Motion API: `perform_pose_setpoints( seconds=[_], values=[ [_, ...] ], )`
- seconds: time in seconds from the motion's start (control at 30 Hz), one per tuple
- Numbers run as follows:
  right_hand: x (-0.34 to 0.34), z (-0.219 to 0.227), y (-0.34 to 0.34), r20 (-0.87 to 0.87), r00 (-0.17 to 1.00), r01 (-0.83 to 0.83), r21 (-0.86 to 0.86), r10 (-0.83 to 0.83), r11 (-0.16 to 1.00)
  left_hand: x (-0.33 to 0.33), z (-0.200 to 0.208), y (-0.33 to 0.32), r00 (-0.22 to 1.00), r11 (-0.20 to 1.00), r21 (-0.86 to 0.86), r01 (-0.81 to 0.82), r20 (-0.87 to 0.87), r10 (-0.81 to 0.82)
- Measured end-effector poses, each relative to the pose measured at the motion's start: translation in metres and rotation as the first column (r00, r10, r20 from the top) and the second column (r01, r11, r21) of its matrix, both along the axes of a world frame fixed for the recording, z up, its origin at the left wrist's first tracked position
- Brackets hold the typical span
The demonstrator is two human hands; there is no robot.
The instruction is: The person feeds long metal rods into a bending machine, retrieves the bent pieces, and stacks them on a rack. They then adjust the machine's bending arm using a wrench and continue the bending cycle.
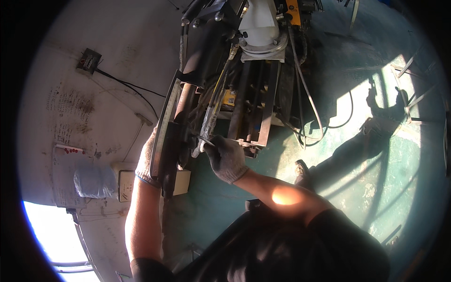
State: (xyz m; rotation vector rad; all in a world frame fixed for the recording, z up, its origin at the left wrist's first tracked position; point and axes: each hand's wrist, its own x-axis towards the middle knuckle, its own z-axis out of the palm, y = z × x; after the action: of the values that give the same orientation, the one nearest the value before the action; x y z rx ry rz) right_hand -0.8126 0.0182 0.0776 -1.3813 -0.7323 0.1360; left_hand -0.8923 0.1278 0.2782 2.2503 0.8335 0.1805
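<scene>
My left hand (145, 158), in a pale knit work glove, is against the outer side of a long black metal bracket (167, 145). Its fingers are hidden behind that part. To the right, my gloved right hand (228, 160) is closed on a slim, shiny metal tool (203, 139), whose far end reaches toward the bracket; its exact kind is unclear. A threaded rod (184, 101) runs up from the bracket into the machine. Beside my right hand hangs a hose wrapped in clear plastic (207, 124).
Dark machine rails (256, 103) and a white cast housing (260, 28) stand ahead. Loose cables (307, 103) loop down at their right. A wall box (89, 61) with black leads is at the left, above a plastic-covered item (95, 180). Sunlight and shadows cross the green floor (347, 183).
</scene>
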Motion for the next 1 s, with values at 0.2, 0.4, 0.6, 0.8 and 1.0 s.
perform_pose_setpoints(
  seconds=[0.2, 0.4, 0.6, 0.8, 1.0],
  values=[
    [0.028, -0.027, 0.025, 0.268, 0.933, 0.228, 0.076, -0.241, 0.971, -0.008, -0.015, 0.01, 0.909, 0.723, -0.669, -0.172, 0.175, 0.378],
    [0.046, -0.044, 0.043, 0.407, 0.865, 0.251, 0.154, -0.292, 0.956, -0.019, -0.021, 0.031, 0.91, 0.554, -0.829, -0.078, 0.168, 0.379],
    [0.067, -0.04, 0.054, 0.443, 0.808, 0.262, 0.32, -0.388, 0.91, -0.009, -0.015, 0.005, 0.85, 0.644, -0.739, -0.199, 0.198, 0.489],
    [0.106, -0.028, 0.066, 0.483, 0.728, 0.304, 0.408, -0.486, 0.861, 0.0, -0.005, 0.004, 0.908, 0.722, -0.649, -0.24, 0.113, 0.403],
    [0.17, 0.013, 0.083, 0.587, 0.635, 0.158, 0.537, -0.502, 0.829, 0.01, -0.007, -0.002, 0.948, 0.927, -0.204, -0.315, -0.014, 0.319]
  ],
)
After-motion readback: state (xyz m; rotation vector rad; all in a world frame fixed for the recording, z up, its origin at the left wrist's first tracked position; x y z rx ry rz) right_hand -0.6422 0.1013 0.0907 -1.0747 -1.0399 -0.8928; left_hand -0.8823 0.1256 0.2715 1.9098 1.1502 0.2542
